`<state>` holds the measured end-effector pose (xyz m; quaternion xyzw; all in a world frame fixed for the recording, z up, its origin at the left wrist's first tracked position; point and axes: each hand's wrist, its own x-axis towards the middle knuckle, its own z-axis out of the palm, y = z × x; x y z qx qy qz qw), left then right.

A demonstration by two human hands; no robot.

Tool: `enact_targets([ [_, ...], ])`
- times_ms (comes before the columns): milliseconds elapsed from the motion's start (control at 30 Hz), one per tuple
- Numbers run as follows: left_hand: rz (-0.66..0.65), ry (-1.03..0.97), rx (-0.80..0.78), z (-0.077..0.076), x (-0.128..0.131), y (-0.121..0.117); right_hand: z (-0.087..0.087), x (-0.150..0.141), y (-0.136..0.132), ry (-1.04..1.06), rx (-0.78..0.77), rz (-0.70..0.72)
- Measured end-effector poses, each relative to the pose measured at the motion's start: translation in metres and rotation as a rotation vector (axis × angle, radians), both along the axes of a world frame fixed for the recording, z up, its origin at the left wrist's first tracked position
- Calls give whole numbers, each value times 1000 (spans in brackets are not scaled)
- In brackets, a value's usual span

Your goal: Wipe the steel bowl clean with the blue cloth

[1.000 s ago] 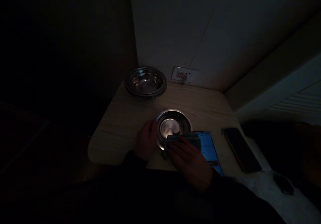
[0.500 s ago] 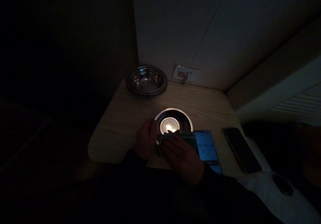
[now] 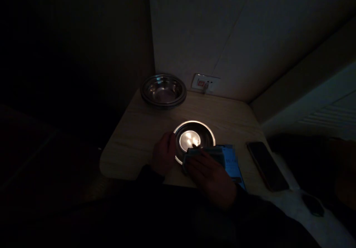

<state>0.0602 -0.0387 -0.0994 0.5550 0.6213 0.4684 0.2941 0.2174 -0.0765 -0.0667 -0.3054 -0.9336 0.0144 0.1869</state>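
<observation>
A shiny steel bowl [image 3: 190,139] lies on the wooden tabletop with its opening up and light reflecting off its bottom. My left hand [image 3: 163,153] is closed on the bowl's left rim, its fingers curled there. Pressed over the near rim is a dark greenish cloth [image 3: 218,155], held under the fingers of my right hand [image 3: 210,179]. Just right of that hand lies a phone with a lit blue screen [image 3: 233,168], partly covered by the cloth and hand.
Steel bowls [image 3: 163,91] are stacked at the table's back left, near the wall. A wall socket [image 3: 205,83] sits behind the tabletop [image 3: 125,149]. A dark phone [image 3: 267,165] lies on the right, with a small dark object [image 3: 313,204] on pale fabric nearby. The surroundings are very dim.
My right hand and the cloth have slid slightly right along the near rim, covering more of the lit phone. My left hand stays at the bowl's left rim.
</observation>
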Motion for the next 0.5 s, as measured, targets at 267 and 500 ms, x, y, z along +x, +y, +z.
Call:
enact_targets([
  [267, -2, 15, 17, 1, 0, -1, 4, 0, 0, -14, -2, -12],
  [500, -2, -3, 2, -1, 0, 1, 4, -2, -1, -24, 5, -13],
])
